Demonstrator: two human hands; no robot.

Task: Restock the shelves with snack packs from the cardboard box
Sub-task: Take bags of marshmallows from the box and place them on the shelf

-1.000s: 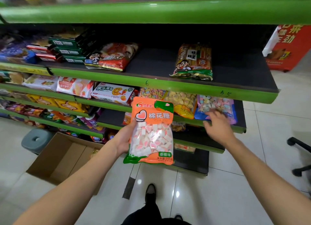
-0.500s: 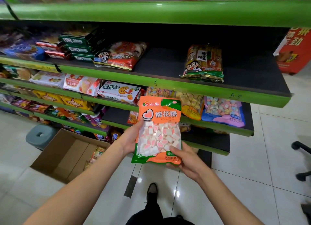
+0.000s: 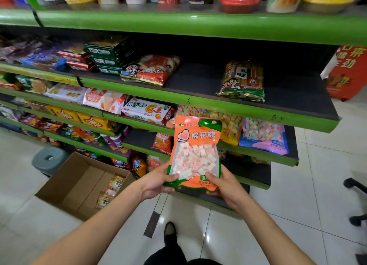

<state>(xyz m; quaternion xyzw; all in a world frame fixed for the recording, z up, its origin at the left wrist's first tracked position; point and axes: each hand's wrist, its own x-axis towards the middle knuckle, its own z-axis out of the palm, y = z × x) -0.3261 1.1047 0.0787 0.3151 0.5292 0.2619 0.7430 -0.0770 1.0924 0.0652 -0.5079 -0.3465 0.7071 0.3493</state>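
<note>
The cardboard box (image 3: 79, 187) sits open on the floor to my left, a few packs left inside. My left hand (image 3: 156, 182) and right hand (image 3: 226, 187) clamp their fingers on the bottom corners of the marshmallow pack (image 3: 195, 153), held upright before the shelves. Gripped so low, the slick, top-heavy bag could flop or slip. It is orange with a clear window showing pink-and-white pieces.

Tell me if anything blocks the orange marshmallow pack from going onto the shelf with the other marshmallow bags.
Nothing visible blocks it. Both hands, left hand and right hand, hold the orange marshmallow pack upright in open air in front of the shelf. The yellow bag and blue bag already fill the spot behind it.
</note>
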